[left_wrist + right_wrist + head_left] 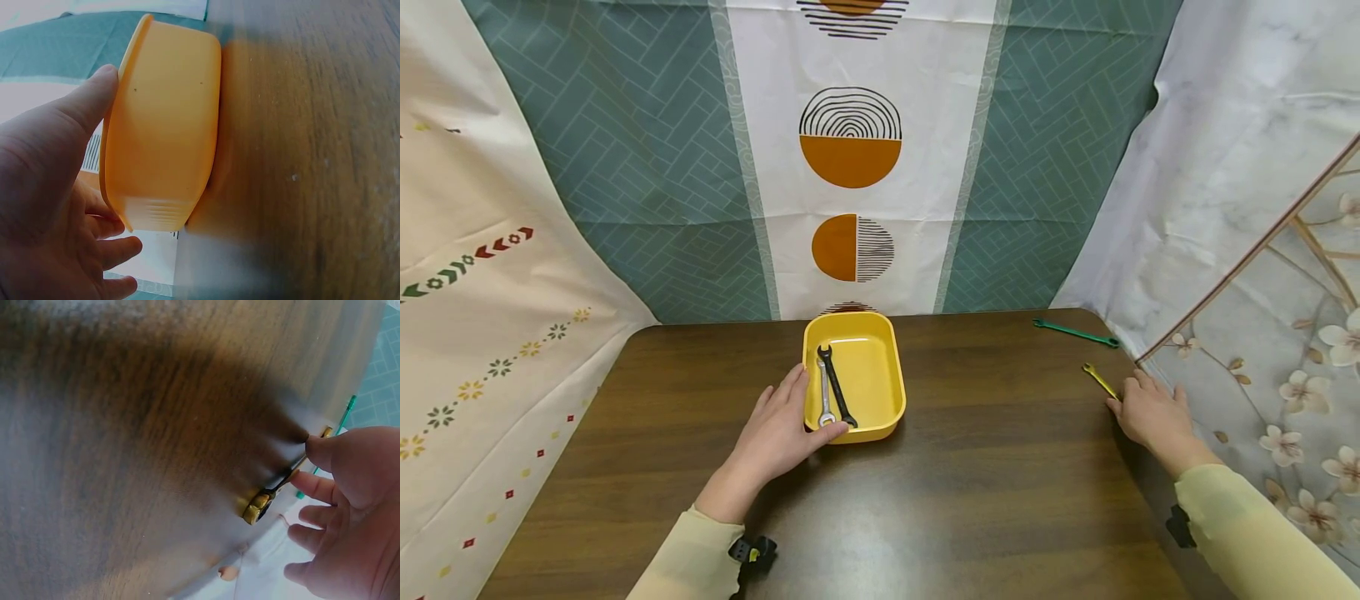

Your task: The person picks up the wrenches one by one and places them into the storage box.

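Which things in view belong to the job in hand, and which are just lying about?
Likely in the job:
yellow tray, left hand touching it
silver wrench and black wrench, both in the tray
yellow wrench, right hand at it
green wrench, untouched; judging by kind

Just there:
brown table
teal-and-white cloth, behind
cream cloth, left
floral cloth, right

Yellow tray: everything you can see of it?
The tray is yellow, plastic-looking and roughly rectangular, with rounded corners, a thin lip and fairly deep walls; fine ridges show outside one corner in the left wrist view. It sits upright, open side up, at the table's far side. A silver wrench and a black wrench lie inside, toward its left. The left hand touches its rim around the near-left corner.
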`<state>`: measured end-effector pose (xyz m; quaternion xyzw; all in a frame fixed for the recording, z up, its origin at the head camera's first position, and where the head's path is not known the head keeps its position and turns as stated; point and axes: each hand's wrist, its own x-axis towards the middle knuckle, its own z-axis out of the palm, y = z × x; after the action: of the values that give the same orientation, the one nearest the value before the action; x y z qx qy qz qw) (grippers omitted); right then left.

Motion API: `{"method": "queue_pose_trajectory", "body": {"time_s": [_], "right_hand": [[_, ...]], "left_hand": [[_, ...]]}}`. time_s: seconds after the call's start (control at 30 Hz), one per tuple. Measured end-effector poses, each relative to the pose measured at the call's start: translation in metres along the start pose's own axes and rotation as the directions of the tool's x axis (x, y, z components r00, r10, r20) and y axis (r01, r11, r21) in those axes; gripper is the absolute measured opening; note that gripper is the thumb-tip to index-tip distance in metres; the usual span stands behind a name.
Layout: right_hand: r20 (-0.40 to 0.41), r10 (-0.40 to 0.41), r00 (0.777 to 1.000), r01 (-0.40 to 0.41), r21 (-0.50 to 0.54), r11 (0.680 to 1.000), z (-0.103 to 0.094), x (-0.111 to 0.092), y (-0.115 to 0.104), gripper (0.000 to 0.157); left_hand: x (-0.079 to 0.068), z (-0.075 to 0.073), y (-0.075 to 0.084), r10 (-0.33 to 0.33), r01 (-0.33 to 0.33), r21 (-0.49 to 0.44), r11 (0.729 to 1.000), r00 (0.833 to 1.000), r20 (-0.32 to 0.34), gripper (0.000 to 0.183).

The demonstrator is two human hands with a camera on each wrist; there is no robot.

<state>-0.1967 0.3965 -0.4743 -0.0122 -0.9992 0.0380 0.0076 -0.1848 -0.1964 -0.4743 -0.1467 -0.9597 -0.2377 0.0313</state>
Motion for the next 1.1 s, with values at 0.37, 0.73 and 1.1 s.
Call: {"method": "queue_pose_trajectory", "body": {"time_s": [0.37, 0.73, 1.1], "right_hand": [[0.014, -0.003, 1.0, 0.003, -0.001, 1.0, -0.0016, 0.0027, 0.0006, 0.035], [0.041, -0.009, 0.999, 0.01, -0.02, 1.0, -0.0048, 0.0032, 0.0001, 0.029], [0.06, 0.0, 0.998, 0.002, -0.04, 0.999, -0.0057, 0.0049, -0.0006, 0.026]], "left_hand": [[0.0002, 0.0007, -0.0013, 0.006, -0.006, -0.001, 1.0, 1.0, -0.004, 0.119], [-0.0003, 0.0016, -0.0021, 0.008, -0.008, -0.004, 1.0, 1.0, -0.007, 0.118], [-0.0002, 0.0021, -0.0022, -0.001, 0.001, 0.001, 1.0, 1.0, 0.001, 0.119]]}}
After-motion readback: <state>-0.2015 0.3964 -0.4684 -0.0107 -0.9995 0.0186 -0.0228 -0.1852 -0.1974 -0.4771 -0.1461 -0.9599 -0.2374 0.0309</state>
